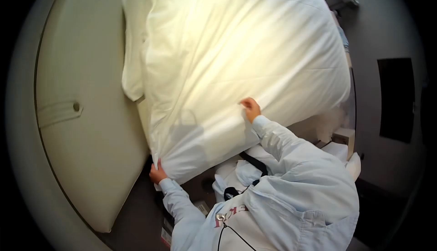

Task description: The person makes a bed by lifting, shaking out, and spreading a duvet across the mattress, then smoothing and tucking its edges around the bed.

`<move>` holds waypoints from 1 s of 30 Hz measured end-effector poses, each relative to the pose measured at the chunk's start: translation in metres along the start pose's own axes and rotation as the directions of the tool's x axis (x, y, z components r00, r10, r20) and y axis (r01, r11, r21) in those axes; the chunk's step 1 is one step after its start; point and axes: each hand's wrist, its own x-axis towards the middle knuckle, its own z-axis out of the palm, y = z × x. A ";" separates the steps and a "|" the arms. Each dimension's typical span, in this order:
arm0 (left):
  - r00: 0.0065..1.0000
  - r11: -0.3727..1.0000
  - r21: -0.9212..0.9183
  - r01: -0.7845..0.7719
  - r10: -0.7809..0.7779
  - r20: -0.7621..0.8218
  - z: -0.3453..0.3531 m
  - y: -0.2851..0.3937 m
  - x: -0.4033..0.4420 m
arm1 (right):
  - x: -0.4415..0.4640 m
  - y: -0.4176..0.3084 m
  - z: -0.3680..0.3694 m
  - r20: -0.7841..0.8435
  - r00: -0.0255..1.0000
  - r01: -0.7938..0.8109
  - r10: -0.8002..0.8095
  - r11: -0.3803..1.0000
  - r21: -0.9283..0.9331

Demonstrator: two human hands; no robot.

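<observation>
Two hands (158, 173) (251, 110), one white sheet (236, 55)

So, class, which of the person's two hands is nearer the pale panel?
The left hand, gripping a corner of the white cover beside the pale panel; the right hand is farther off, over the cover.

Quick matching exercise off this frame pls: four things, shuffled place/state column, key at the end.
Things
1. left hand
2. right hand
3. white cover
4. black rectangle

Places/states
A. wrinkled, spread across the upper middle of the picture
B. upright, at the far right of the picture
C. gripping fabric at the lower-left corner, as pictured
D. partly curled, over the fabric, away from that corner

Pairs: 1-C, 2-D, 3-A, 4-B
</observation>
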 end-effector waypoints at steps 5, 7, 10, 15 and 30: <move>0.986 0.985 0.153 0.085 -0.105 0.129 0.023 -0.018 -0.002 | -0.033 0.016 -0.091 -0.230 0.891 -0.376 0.391 0.920 0.108; 0.983 0.968 0.232 0.100 -0.133 0.130 0.029 -0.017 -0.018 | -0.036 -0.024 -0.103 -0.115 0.903 -0.396 0.415 0.905 0.155; 0.921 0.902 0.188 0.388 -0.389 -0.033 0.024 0.028 -0.028 | -0.041 -0.069 -0.112 0.052 0.920 -0.386 0.389 0.877 0.286; 0.749 0.552 -0.709 0.439 0.210 0.628 0.034 0.106 0.011 | -0.079 -0.116 -0.174 0.065 0.949 -0.295 0.308 0.797 0.527; -0.156 0.628 -0.345 0.698 0.603 0.782 -0.039 0.418 -0.355 | -0.357 -0.063 -0.470 -0.639 0.521 0.019 0.566 0.741 0.671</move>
